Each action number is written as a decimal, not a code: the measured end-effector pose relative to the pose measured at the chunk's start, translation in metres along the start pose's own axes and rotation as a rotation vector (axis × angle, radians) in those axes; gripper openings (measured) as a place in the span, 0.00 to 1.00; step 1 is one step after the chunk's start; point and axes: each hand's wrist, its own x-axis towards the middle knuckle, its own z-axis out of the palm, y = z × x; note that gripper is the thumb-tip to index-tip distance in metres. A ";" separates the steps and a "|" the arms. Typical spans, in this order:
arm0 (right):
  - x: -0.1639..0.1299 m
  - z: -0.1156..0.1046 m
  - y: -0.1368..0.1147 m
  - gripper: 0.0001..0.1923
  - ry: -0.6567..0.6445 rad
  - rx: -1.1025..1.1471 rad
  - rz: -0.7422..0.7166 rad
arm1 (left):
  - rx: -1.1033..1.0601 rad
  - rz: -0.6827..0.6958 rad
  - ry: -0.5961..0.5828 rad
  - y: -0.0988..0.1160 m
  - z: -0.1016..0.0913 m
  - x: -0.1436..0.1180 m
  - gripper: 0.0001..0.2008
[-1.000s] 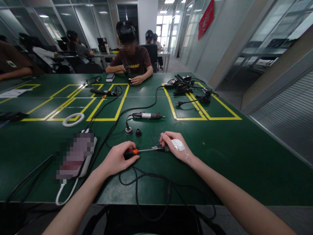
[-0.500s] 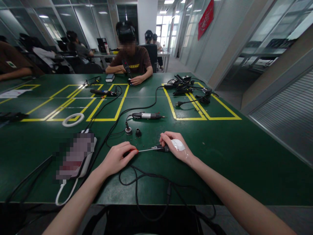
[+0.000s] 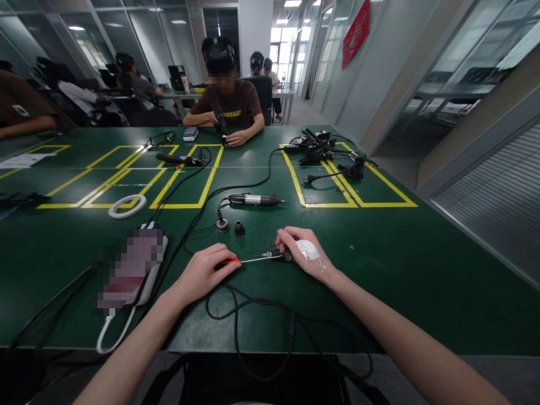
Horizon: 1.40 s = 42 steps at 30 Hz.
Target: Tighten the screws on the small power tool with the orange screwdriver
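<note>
Left hand has fingers wrapped round the orange-and-black handle of a screwdriver, shaft low over the green table and running across to the black tool in the right hand; exact contact at the tip I can't make out. Right hand is closed round that tool, its metal nose pointing toward the left hand. Black cone and round metal-based part stand just beyond, a grey-and-black electric driver lying behind them.
</note>
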 end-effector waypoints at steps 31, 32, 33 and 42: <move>-0.001 0.000 -0.002 0.25 -0.005 0.001 0.006 | 0.139 0.038 0.049 -0.006 0.001 0.000 0.20; -0.001 0.000 -0.002 0.25 -0.005 -0.001 0.006 | 0.149 0.039 0.049 -0.006 0.001 0.000 0.20; -0.001 0.000 -0.002 0.25 -0.006 -0.003 0.004 | 0.155 0.037 0.048 -0.006 0.001 0.000 0.20; 0.000 0.001 0.001 0.25 0.000 -0.005 -0.001 | 0.076 -0.019 0.052 0.005 0.000 -0.002 0.08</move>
